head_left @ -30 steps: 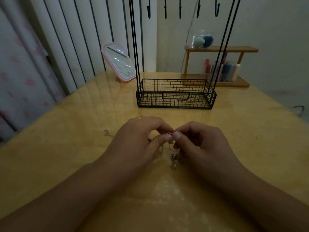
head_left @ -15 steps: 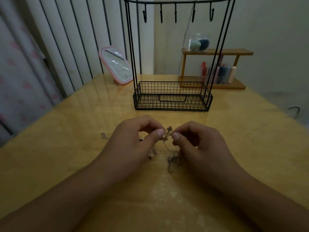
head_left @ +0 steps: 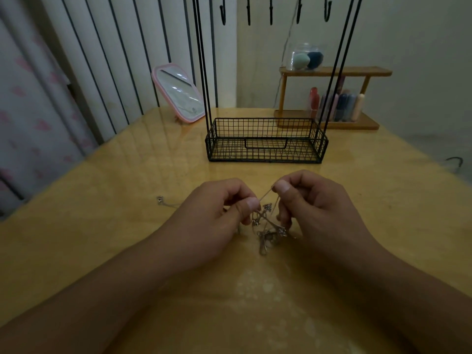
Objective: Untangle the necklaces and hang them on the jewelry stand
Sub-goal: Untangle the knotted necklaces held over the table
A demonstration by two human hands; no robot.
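A tangle of thin silver necklaces [head_left: 268,229] with small pendants lies on the yellow table [head_left: 127,226] between my hands. My left hand [head_left: 217,213] pinches part of a chain between thumb and forefinger. Slightly higher, my right hand [head_left: 311,203] pinches another stretch of the same chain, which runs taut between the two pinches. A chain end with a clasp [head_left: 160,200] trails off to the left on the table. The black wire jewelry stand [head_left: 265,141] stands behind, its basket base empty and its hooks [head_left: 270,8] bare at the top edge.
A pink-framed mirror [head_left: 178,93] leans at the back left. A wooden shelf [head_left: 329,98] at the back right carries a clear jar with sponges and several bottles. A striped wall and a curtain border the table on the left.
My hands have moved apart. The right hand has lifted and drawn a chain taut, and the pendant that was pinched between both hands now hangs lower in the tangle.
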